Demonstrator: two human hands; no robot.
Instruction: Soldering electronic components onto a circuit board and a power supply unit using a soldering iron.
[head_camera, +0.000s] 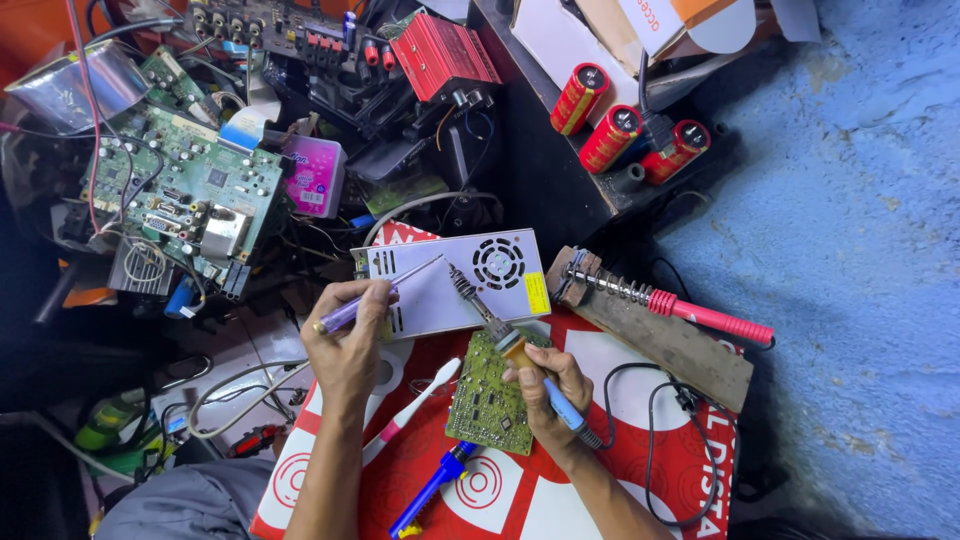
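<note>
Red-and-white printed board serves as the work surface, and a small green circuit board lies flat near its middle. The right hand is curled tight round the blue handle of a soldering iron, its thumb resting at the circuit board's upper right corner, seemingly to pin it; the iron's tip slants up and away over a silver perforated power supply at the far edge. The left hand pinches a thin purple-handled tool, possibly a probe or solder wick holder, its point angled toward the iron's tip over the power supply. A toothbrush and a blue desoldering pump lie just left of the circuit board within easy reach. A second, red-handled iron rests in a coil stand on a wooden block at the right edge, keeping its tip clear.
</note>
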